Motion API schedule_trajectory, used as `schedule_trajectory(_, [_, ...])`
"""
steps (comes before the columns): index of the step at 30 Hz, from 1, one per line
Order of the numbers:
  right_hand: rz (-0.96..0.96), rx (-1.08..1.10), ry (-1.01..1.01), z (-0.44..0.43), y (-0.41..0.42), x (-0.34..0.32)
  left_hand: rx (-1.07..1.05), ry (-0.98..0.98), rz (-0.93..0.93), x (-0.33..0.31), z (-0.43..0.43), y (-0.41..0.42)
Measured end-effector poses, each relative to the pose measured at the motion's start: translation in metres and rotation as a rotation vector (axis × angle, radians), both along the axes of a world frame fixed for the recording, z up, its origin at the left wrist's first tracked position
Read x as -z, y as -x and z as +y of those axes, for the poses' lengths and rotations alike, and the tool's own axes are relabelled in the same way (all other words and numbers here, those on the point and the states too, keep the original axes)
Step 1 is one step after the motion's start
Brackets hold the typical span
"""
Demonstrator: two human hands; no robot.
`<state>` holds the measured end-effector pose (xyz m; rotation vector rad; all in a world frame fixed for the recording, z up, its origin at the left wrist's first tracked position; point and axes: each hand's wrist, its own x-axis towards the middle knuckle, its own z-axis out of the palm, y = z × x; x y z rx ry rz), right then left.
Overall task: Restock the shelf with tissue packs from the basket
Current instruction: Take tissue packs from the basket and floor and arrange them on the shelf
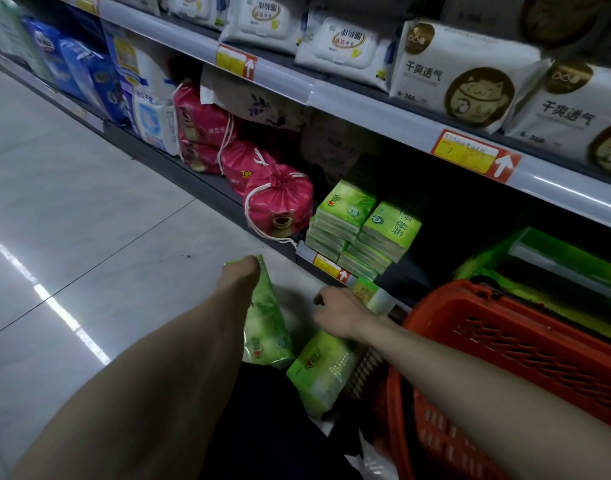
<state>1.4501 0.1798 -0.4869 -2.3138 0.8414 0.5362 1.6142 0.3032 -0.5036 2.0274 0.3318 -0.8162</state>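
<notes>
Your dark trouser leg [262,427] fills the bottom middle of the view, with both bare forearms reaching out over it. Your left hand [240,273] is closed around the top edge of a green tissue pack [266,327], fingers curled over it, so the pack hangs down from your fist above the pale tiled floor [89,220], just in front of your knee. Your right hand [338,310] is stretched towards the lip of the bottom shelf [394,271], its back turned up to you; the fingers are hidden on the far side, so you cannot tell whether they are spread or pinching anything. Directly under that wrist sits a second green pack [323,368], tilted, wedged between your leg and the red plastic basket [505,341] that stands on your right, close against the shelving. On the bottom shelf, just beyond your right hand, stand two stacks of green tissue packs [363,230], side by side and touching. To their left lie pink drawstring bags [280,206] printed with a bear, the nearest one right at the shelf's front edge. To the right of the stacks, behind the basket, a bright green box [557,265] rests on the same shelf. On the shelf above, white packs [470,74] with a gold cat emblem lie in a row, and a red and yellow price tag [475,155] is clipped to its front rail.
</notes>
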Motion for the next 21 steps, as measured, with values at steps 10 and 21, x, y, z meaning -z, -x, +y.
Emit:
schedule_trajectory(10, [0.098, 0.178, -0.238, 0.078, -0.060, 0.080, 0.142, -0.035, 0.397, 0.027, 0.030, -0.005])
schedule_trajectory(21, [0.036, 0.346, -0.021, 0.105, -0.073, 0.129, 0.110, 0.058, 0.285, 0.053, 0.024, -0.015])
